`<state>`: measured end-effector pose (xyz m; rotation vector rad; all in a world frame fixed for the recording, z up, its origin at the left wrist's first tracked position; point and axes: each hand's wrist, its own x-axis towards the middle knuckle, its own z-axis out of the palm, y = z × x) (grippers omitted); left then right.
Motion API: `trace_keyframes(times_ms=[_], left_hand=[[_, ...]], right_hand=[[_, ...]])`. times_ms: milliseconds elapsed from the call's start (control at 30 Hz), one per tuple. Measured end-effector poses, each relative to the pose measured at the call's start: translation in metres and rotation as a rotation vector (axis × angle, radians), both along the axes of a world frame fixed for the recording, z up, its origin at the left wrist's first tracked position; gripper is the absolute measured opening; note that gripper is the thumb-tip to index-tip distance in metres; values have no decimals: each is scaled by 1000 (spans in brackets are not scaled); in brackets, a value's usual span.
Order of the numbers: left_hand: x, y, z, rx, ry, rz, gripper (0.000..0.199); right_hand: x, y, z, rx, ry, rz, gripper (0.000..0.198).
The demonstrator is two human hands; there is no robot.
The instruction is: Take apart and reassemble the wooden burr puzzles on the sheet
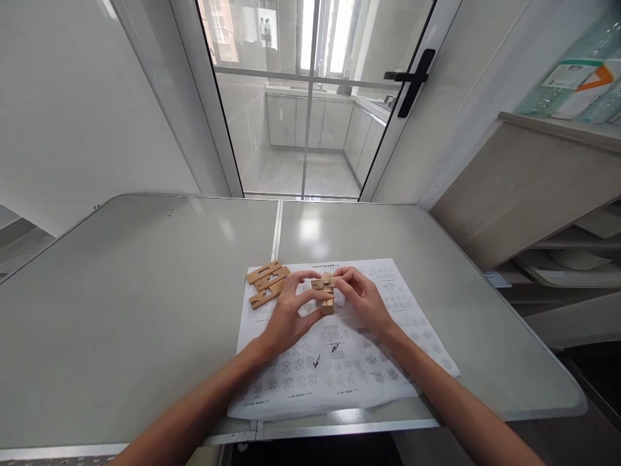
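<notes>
Over a printed instruction sheet (330,375), both my hands hold a small wooden block puzzle (327,304) made of crossed, interlocking pieces. My left hand (290,314) grips it from the left, thumb low and fingers across its top. From the right, my right hand (361,294) pinches the end of a piece that sticks out sideways. Fingers cover part of the assembly, so how the pieces join is partly hidden. Beside my left hand lie several loose notched wooden pieces (266,296), flat at the sheet's upper left corner.
The sheet lies on a grey table (145,310) with a metal edge and a centre seam. Behind it stands a glass door (310,129) with a black handle (412,77). On the right, a shelf unit (528,188) carries wrapped plastic bottles (577,84).
</notes>
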<state>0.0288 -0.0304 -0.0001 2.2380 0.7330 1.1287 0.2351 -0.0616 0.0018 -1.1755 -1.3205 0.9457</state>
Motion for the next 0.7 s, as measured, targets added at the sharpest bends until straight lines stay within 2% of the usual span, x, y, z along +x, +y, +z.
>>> trace_keyframes(times_ms=[100,167,267,333,467,567,700], left_hand=[[-1,1,1,23,33,-29,16],[-2,-1,2,95,75,-39,14],[-2,-4,4,201,138,-77,14],[-1,-5,4,197,135,-75,14],[1,-3,5,-7,23,-72,7],[1,0,5,-191,6,-19,15],[2,0,3,-334,33,112,31]], right_hand=[[-1,-1,3,-40,48,31,34],[0,-2,4,-62,66,32,33],[5,0,1,-85,95,-27,34],[9,3,-3,-92,150,-73,34],[14,7,-5,-150,267,-114,33],[13,6,-2,-182,259,-121,35],[10,5,-2,-172,136,-117,38]])
